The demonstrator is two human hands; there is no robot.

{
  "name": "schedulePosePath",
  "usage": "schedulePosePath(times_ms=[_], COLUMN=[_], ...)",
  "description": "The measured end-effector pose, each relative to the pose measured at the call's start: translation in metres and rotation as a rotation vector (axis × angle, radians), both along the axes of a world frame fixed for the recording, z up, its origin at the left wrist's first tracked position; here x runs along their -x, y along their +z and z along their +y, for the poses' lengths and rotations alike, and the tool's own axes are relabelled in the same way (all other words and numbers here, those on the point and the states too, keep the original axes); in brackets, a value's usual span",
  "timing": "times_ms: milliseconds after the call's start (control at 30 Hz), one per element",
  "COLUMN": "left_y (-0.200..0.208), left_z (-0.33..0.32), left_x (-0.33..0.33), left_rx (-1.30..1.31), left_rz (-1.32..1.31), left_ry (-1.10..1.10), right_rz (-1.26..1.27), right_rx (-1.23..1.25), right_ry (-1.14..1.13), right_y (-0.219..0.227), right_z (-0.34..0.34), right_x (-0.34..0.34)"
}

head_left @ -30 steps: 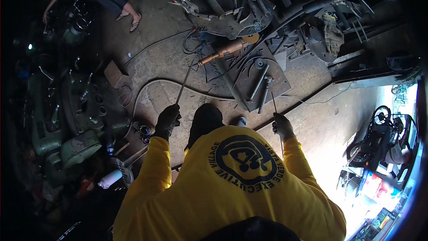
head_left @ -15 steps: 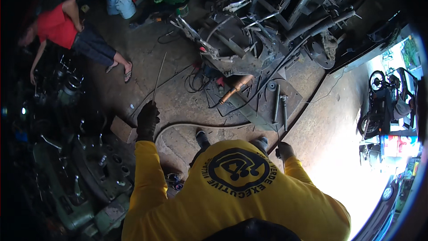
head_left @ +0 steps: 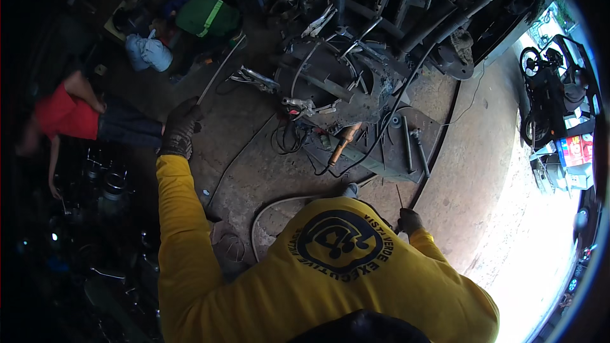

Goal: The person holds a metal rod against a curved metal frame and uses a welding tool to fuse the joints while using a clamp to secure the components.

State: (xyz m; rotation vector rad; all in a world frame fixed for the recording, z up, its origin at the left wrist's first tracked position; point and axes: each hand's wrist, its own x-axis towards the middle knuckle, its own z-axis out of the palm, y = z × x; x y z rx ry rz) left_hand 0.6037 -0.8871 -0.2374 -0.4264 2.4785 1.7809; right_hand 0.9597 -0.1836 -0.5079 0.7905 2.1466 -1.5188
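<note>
My left hand (head_left: pixel 181 128), in a dark knit glove, is closed round the end of a long thin metal rod (head_left: pixel 220 69). The rod slants up and to the right, away from me. My right hand (head_left: pixel 410 220), also gloved, is lower at the right, closed round another thin rod (head_left: pixel 399 195) whose tip sticks up past the fingers. Between and ahead of my hands stands a metal work stand (head_left: pixel 343 112) with locking clamps (head_left: pixel 255 80) and bits of steel on it. A tool with an orange-brown handle (head_left: pixel 345 145) lies at its near side.
Someone in a red shirt (head_left: pixel 70 112) bends over machinery at the left; someone in green (head_left: pixel 208 18) is low at the back. Cables and a hose (head_left: pixel 260 215) cross the floor. Two pipes (head_left: pixel 407 144) lie right of the stand. A motorcycle (head_left: pixel 539 98) stands at the bright opening.
My left hand has reached farther forward and left, carrying its rod along. My right hand still grips its rod, lower in the picture. The whole view has shifted slightly.
</note>
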Motion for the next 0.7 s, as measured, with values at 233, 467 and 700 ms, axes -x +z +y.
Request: schedulePosePath(times_ms=[233,467,700], left_y=[0.041,0.006,-0.035], left_z=[0.025,0.039,0.078], left_x=[0.061,0.155,0.228], left_rx=[0.238,0.586,1.041], left_rz=[-0.144,0.154,0.708], left_ry=[-0.321,-0.643,-0.774], right_rz=[-0.091,-0.052,-0.036], right_rx=[0.277,0.214,0.139], right_ry=[-0.42,-0.647,-0.87], right_y=[0.049,0.051,0.064], right_z=[-0.058,-0.088,-0.167], right_x=[0.059,0.048,0.05])
